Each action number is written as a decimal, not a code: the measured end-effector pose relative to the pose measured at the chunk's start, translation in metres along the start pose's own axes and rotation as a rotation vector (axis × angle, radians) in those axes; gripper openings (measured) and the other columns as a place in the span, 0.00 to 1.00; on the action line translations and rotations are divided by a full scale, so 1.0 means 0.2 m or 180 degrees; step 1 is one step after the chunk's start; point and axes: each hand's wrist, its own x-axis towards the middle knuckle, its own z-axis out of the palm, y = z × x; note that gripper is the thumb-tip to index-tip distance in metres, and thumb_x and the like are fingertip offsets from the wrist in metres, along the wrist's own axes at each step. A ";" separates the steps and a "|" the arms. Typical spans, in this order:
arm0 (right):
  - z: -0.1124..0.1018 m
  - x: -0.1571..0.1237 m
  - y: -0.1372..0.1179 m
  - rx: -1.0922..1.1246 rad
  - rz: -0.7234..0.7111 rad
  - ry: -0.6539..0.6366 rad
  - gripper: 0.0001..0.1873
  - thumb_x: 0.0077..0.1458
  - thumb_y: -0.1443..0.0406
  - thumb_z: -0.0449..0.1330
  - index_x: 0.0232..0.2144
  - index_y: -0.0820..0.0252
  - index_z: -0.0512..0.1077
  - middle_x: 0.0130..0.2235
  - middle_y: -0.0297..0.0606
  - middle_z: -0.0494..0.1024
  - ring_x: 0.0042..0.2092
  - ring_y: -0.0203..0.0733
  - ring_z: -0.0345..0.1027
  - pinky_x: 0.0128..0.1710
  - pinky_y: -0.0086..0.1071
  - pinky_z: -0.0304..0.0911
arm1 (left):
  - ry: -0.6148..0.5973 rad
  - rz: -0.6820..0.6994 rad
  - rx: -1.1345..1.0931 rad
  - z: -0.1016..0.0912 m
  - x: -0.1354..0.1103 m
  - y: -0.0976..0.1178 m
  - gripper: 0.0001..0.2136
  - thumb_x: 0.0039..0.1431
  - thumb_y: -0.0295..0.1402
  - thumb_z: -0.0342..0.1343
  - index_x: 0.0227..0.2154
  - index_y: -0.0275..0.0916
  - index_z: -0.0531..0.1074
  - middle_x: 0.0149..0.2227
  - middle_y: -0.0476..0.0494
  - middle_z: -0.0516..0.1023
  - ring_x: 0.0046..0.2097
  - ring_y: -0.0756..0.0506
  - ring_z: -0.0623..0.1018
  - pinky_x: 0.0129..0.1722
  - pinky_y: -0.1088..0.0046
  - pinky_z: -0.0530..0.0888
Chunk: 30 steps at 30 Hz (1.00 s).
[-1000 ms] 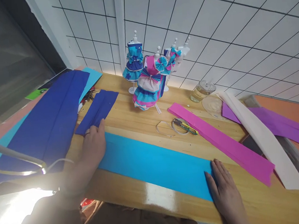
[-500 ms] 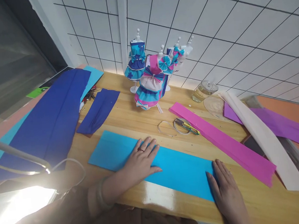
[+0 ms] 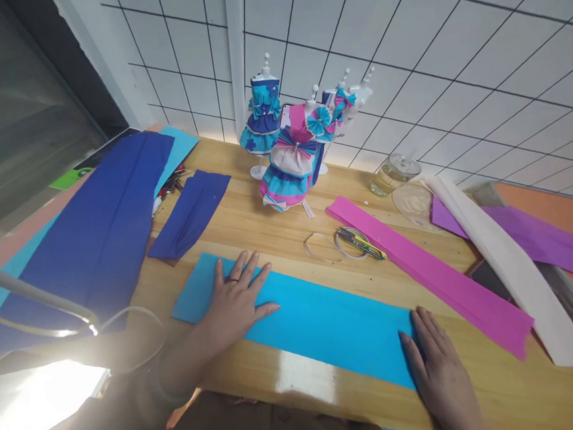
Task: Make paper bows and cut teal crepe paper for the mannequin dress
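Note:
A long light-blue paper strip [image 3: 321, 322] lies flat on the wooden table [image 3: 267, 223], running from left to lower right. My left hand [image 3: 236, 299] lies open on its left part, fingers spread and pressed flat on the paper. My right hand [image 3: 438, 369] rests open at the strip's right end, fingers flat on the paper's edge. Neither hand holds anything.
Dark-blue paper sheets [image 3: 92, 232] and a smaller dark-blue strip [image 3: 191, 213] lie at the left. A pink strip [image 3: 432, 276], white strip [image 3: 506, 263] and purple paper [image 3: 554, 242] lie at the right. Small dress mannequins [image 3: 291, 148], scissors [image 3: 364, 243], a glass jar [image 3: 393, 173] stand behind. A lamp [image 3: 39, 310] glares lower left.
My left hand went from the strip's left end to its middle, then slid back left along the paper. The right hand has stayed at the right end.

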 end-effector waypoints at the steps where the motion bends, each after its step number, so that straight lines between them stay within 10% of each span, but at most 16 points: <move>1: -0.01 0.00 0.00 -0.0049 0.0002 -0.0024 0.32 0.56 0.51 0.41 0.56 0.67 0.54 0.59 0.49 0.55 0.59 0.54 0.47 0.54 0.51 0.48 | 0.0007 -0.0001 0.0004 0.00 0.00 0.00 0.31 0.51 0.55 0.40 0.57 0.46 0.53 0.60 0.39 0.50 0.61 0.35 0.48 0.54 0.43 0.41; 8: -0.10 0.12 -0.30 -0.0300 0.0088 0.0175 0.31 0.57 0.53 0.41 0.56 0.67 0.55 0.61 0.53 0.48 0.61 0.57 0.35 0.53 0.58 0.40 | -0.0020 0.0007 0.0018 0.00 0.00 0.01 0.30 0.54 0.53 0.39 0.57 0.45 0.52 0.61 0.40 0.49 0.62 0.37 0.46 0.54 0.43 0.39; 16: -0.05 0.26 -0.91 0.0501 -0.1420 -0.0492 0.32 0.57 0.56 0.46 0.59 0.66 0.46 0.61 0.48 0.48 0.62 0.50 0.35 0.57 0.52 0.41 | 0.0060 0.0042 0.0063 0.00 0.00 0.01 0.30 0.53 0.51 0.43 0.57 0.44 0.53 0.60 0.37 0.51 0.61 0.35 0.48 0.54 0.42 0.41; 30: -0.05 0.07 -0.22 -0.0113 -0.0324 -0.0350 0.33 0.57 0.53 0.43 0.60 0.64 0.44 0.61 0.48 0.48 0.62 0.50 0.38 0.56 0.52 0.41 | -0.0064 0.0026 0.0137 0.02 0.00 0.00 0.31 0.54 0.53 0.36 0.58 0.43 0.51 0.61 0.39 0.46 0.62 0.37 0.44 0.54 0.44 0.36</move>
